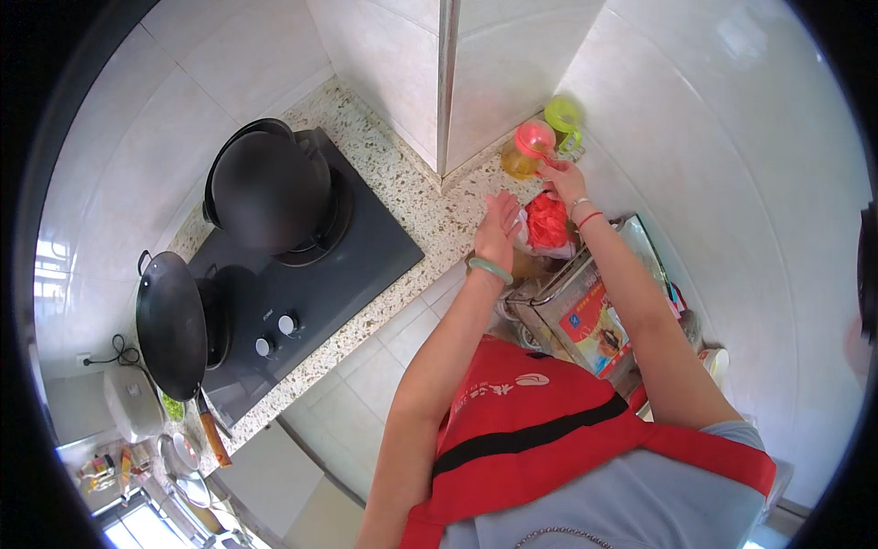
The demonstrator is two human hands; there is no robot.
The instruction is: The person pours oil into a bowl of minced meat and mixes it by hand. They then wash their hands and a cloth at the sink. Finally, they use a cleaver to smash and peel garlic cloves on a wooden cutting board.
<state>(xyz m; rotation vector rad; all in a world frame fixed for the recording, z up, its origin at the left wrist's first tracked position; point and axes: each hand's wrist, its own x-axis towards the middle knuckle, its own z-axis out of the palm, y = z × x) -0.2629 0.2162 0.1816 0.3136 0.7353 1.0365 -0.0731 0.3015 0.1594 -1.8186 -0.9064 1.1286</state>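
Note:
At the far right corner of the speckled counter (393, 146) stands a see-through jug with a pink lid (534, 139) and yellow liquid inside. My right hand (565, 181) is closed on the pink handle at the jug's side. Behind it, against the wall, is a second jug with a green lid and handle (564, 115). My left hand (498, 225), a green bangle at the wrist, reaches over the counter's edge with fingers stretched out and holds nothing. A red plastic bag (548, 221) lies between my two forearms, just below the jugs.
On the left, a black hob (311, 284) carries a dark pot (270, 192) and a tilted wok (171, 320) whose wooden handle juts past the counter edge. A printed box (585, 320) stands below my right arm. A wall corner (445, 110) projects behind the counter.

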